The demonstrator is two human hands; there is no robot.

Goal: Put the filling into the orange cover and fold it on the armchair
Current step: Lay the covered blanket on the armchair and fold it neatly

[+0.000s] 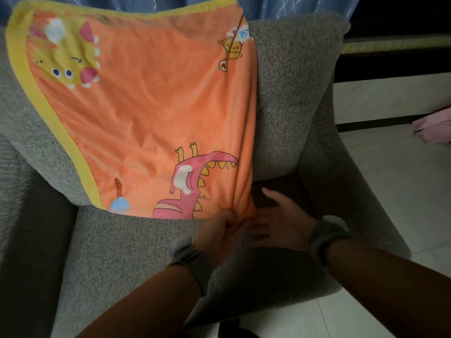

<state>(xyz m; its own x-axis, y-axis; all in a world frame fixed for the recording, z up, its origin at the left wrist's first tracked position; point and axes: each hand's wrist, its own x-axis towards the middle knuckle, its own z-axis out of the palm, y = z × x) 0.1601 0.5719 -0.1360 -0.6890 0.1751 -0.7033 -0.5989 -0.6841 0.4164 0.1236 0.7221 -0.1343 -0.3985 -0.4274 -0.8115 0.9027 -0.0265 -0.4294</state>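
Note:
The orange cover, with a yellow border and cartoon dinosaurs, lies spread over the back cushion and seat of the grey armchair. My left hand pinches the cover's bunched lower right corner. My right hand rests flat on the seat just right of that corner, fingers spread, touching the fabric's edge. I cannot tell whether the filling is inside the cover.
The armchair's right armrest rises close beside my right hand. Pale floor tiles lie to the right, with a pink item at the far right edge. Blue curtain hangs behind the chair.

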